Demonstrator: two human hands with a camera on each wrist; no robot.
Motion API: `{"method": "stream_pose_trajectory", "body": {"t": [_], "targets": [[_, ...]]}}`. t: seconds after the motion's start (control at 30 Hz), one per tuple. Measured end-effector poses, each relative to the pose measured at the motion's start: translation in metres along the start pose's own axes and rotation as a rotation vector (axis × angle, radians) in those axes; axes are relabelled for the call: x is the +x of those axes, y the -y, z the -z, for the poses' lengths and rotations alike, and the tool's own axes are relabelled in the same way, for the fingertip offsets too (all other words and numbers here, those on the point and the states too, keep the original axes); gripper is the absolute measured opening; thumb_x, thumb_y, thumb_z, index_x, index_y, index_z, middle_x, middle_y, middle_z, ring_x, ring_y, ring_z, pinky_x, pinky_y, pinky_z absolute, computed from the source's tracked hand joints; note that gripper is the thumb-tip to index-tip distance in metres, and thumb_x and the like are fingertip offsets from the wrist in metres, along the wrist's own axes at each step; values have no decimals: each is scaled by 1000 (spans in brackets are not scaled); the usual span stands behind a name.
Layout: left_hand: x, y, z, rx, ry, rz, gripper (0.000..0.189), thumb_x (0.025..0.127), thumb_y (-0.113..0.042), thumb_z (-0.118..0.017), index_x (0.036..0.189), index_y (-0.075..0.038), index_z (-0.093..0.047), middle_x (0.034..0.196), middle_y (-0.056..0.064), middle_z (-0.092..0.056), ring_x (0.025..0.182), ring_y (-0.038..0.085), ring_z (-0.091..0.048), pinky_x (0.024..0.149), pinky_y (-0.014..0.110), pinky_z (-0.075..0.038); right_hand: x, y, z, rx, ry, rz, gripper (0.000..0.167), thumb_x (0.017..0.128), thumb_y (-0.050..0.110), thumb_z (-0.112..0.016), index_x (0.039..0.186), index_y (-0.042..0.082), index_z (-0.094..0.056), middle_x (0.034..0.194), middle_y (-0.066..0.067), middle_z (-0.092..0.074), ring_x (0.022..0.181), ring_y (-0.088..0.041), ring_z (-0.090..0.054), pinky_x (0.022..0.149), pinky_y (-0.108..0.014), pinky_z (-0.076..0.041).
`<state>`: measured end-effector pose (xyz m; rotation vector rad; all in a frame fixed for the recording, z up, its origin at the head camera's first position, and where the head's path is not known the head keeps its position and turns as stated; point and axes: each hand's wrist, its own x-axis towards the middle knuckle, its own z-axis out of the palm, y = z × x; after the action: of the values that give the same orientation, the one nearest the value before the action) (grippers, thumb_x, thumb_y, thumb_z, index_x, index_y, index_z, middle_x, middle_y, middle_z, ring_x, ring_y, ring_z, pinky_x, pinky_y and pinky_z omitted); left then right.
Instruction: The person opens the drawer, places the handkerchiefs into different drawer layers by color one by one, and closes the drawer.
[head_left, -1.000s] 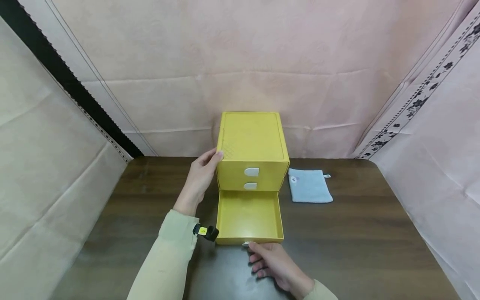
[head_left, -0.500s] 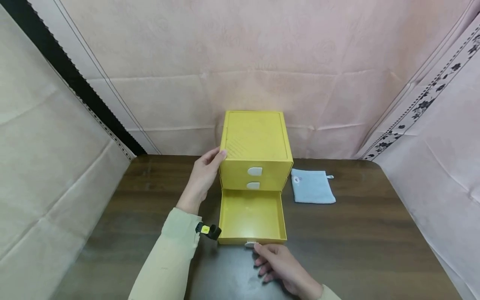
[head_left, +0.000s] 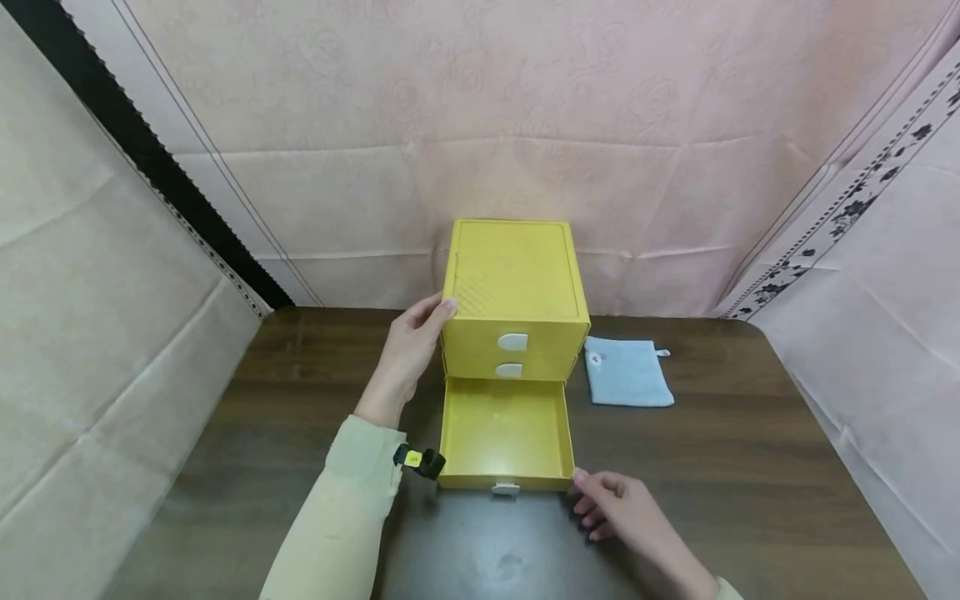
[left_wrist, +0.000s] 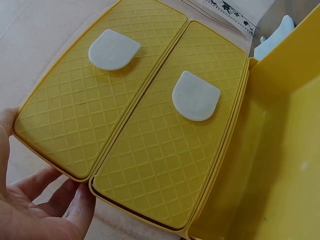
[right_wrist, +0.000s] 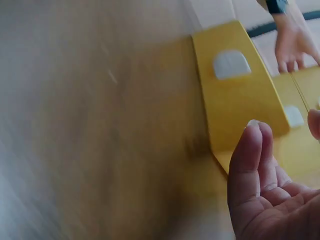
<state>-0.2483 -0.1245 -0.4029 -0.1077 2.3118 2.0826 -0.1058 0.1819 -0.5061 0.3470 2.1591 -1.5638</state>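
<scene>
A yellow drawer box [head_left: 517, 271] stands near the table's back edge. Its bottom drawer [head_left: 506, 429] is pulled out, with nothing lying in it; the upper two drawers are closed and have white tabs [left_wrist: 196, 96]. My left hand [head_left: 405, 354] grips the box at its left front edge, thumb at the top corner and fingers along the side. Just off the drawer's right front corner is my right hand [head_left: 626, 508], its fingers loosely bent and holding nothing. The bottom drawer's white tab [head_left: 506, 489] is free of both hands.
A light blue cloth pouch [head_left: 630, 373] with a small loop lies right of the box. Under everything is a dark wooden table [head_left: 750, 467]. Pale patterned cloth [head_left: 525, 100] hangs behind and at both sides.
My right hand has let go of the bottom drawer's white tab and moved right, past the drawer's front corner. The left hand keeps its grip; the drawer stays out.
</scene>
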Motion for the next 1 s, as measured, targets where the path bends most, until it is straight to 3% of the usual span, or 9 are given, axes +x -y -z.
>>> {"method": "stream_pose_trajectory", "body": {"t": [0.27,0.4,0.53,0.73,0.87,1.0], "targets": [[1,2,-1,14,-12,24,69,79,-69,-63,135,-31,-55,130,-6,-54,119,14,-50,105,42,-37,17,12,40,-75,-167,87,72,84,67,-58,114,2,-64,96,-11,-68,84,-23,-65,71,-36,-56],[0,1,-1,12,-11,17,68,79,-69,-64,135,-31,-55,129,-7,-55,119,14,-51,104,40,-39,28,20,65,-180,-258,177,70,84,68,-57,121,9,-61,108,-9,-67,99,-22,-62,80,-34,-51],[0,0,-1,11,-12,8,68,79,-69,-64,135,-30,-56,130,-7,-55,119,14,-50,104,40,-39,46,27,83,-249,-367,298,67,86,62,-60,125,8,-58,112,-10,-64,104,-23,-57,81,-31,-48],[0,-1,-2,4,-12,-6,68,79,-68,-64,134,-29,-56,129,-6,-56,119,14,-51,104,40,-39,75,34,97,-391,-455,425,78,85,60,-64,135,2,-47,122,-21,-56,109,-36,-54,86,-52,-48],[1,-2,-2,1,-13,-20,69,79,-67,-65,135,-28,-56,130,-5,-55,120,14,-50,104,40,-39,94,44,106,-460,-447,413,85,86,59,-64,140,-2,-40,128,-26,-50,114,-42,-49,89,-60,-44],[1,-1,0,10,-16,-2,70,79,-68,-64,136,-29,-55,133,-6,-53,122,14,-49,105,41,-38,118,49,118,-492,-410,332,89,87,53,-66,142,-8,-31,132,-34,-43,119,-47,-43,93,-62,-40]]}}
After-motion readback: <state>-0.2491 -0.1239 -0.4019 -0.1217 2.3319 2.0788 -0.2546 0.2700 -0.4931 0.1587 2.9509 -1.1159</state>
